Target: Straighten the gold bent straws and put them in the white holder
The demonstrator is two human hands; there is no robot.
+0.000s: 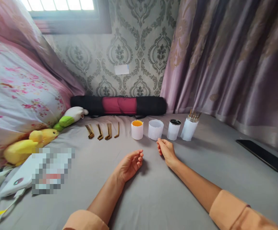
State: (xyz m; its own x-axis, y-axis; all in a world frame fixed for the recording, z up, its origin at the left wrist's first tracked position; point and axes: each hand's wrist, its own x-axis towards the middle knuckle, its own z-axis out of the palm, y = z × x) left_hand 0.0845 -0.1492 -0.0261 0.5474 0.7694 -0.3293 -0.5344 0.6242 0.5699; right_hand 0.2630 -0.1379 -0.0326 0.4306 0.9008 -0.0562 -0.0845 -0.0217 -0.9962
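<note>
My left hand (131, 164) hovers over the grey sheet, palm partly up and fingers loosely half curled, with nothing visible in it. Just in front of a translucent white cup (155, 130), my right hand (167, 151) is closed, thumb and finger pinched; whatever is between them, if anything, is too small to make out. Left of that cup stands a white cup with an orange inside (137, 131). To its right are a white-wrapped can with a dark inside (173, 131) and a taller white-wrapped container (189, 130) holding several thin gold-coloured rods (194, 114).
Bent gold-coloured rods (108, 131) lie in several small groups at left. A black and red bolster (119, 105) lies along the wall. Plush toys (43, 136), a white device with a cable (19, 182) and a blurred packet (53, 172) are left; a black phone (265, 156) lies right.
</note>
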